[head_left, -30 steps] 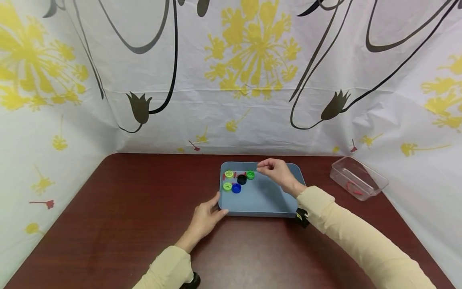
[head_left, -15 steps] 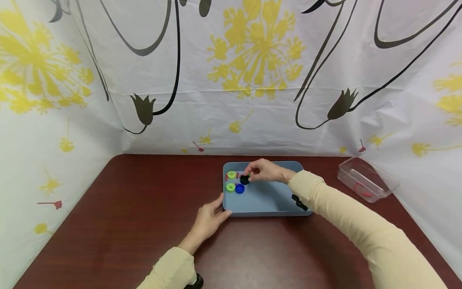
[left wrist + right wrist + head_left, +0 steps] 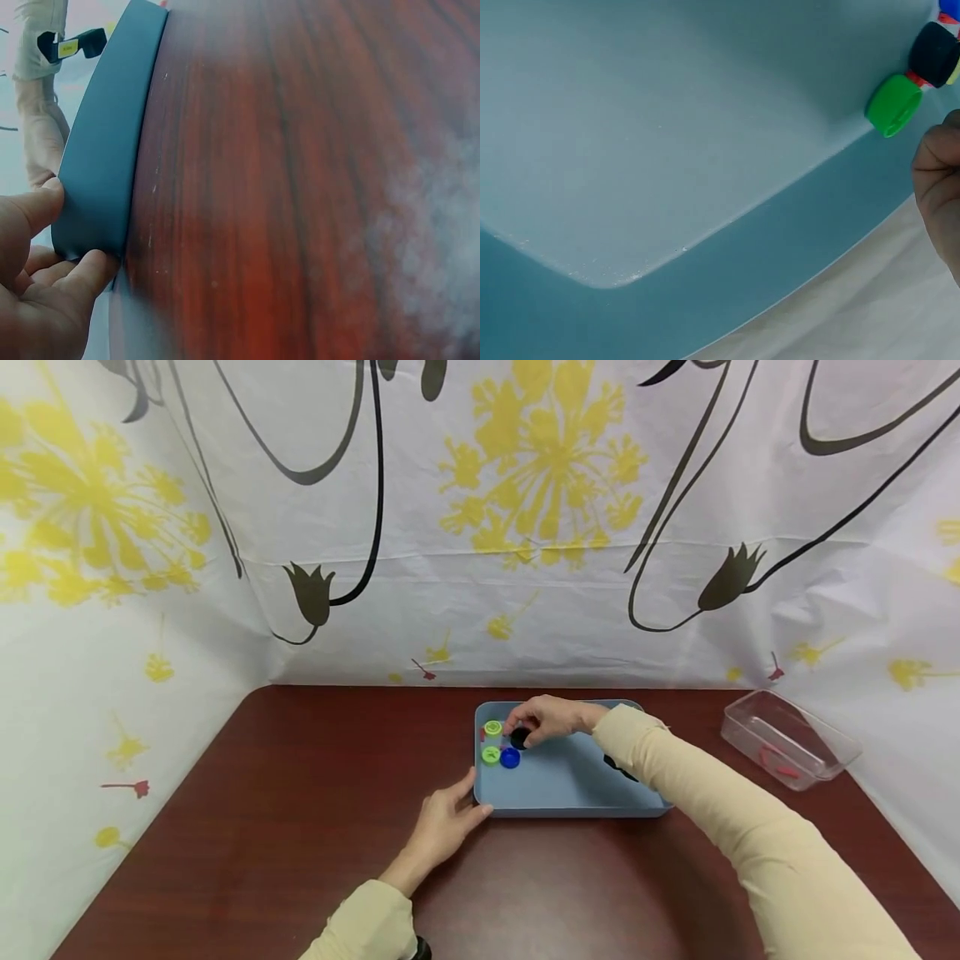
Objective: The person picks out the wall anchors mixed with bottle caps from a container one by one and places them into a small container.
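Note:
A blue tray (image 3: 585, 789) holds several bottle caps: two lime-green caps (image 3: 492, 727), a blue cap (image 3: 510, 758) and a black cap (image 3: 520, 739). A green cap (image 3: 892, 105) beside the black one shows in the right wrist view; my hand hides it in the head view. Small red pieces (image 3: 916, 78) lie between caps. My left hand (image 3: 442, 822) grips the tray's near left corner, thumb and fingers on either side. My right hand (image 3: 551, 717) is over the caps with bent fingers near the black cap; whether its fingertips pinch anything is hidden.
A clear plastic box (image 3: 787, 739) with a few red pieces stands right of the tray. The dark wooden table (image 3: 337, 777) meets a flower-patterned white sheet (image 3: 390, 635) at the back and sides.
My right hand has moved left, from above the tray's middle to the caps, and now covers the green one. My left hand stays on the tray corner. The whole head view has shifted slightly.

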Demonstrator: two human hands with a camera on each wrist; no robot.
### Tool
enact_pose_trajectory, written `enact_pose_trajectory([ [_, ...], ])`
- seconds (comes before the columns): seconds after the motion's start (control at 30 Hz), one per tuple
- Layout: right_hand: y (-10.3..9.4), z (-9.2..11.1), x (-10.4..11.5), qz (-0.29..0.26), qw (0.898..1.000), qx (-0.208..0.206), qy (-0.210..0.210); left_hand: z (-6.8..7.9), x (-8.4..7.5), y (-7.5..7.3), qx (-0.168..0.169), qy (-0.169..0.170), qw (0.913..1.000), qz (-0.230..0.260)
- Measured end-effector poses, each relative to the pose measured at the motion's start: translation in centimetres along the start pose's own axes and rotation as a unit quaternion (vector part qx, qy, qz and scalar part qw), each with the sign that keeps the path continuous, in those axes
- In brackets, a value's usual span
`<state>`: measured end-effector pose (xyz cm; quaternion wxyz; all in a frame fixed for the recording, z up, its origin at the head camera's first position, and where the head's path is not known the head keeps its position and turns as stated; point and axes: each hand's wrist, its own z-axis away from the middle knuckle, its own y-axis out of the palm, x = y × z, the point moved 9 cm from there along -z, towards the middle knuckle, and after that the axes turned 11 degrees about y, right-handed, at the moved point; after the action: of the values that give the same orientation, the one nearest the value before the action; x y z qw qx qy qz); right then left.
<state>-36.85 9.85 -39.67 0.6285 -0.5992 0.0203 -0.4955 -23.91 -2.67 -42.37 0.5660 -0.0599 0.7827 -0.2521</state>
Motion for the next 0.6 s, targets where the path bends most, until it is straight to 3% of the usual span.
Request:
enact_pose_trajectory([
  [0.23,0.5,-0.5,-0.2,0.031,0.999,-0.008,-0.014,0.0,-0.6,-0.1,-0.004,0.019,0.9997,-0.013],
  [0.6,1.2,-0.8,0.6,0.12,0.991,-0.034,-0.039,-0.1,0.1,0.2,0.0,-0.014,0.9999,-0.004],
])
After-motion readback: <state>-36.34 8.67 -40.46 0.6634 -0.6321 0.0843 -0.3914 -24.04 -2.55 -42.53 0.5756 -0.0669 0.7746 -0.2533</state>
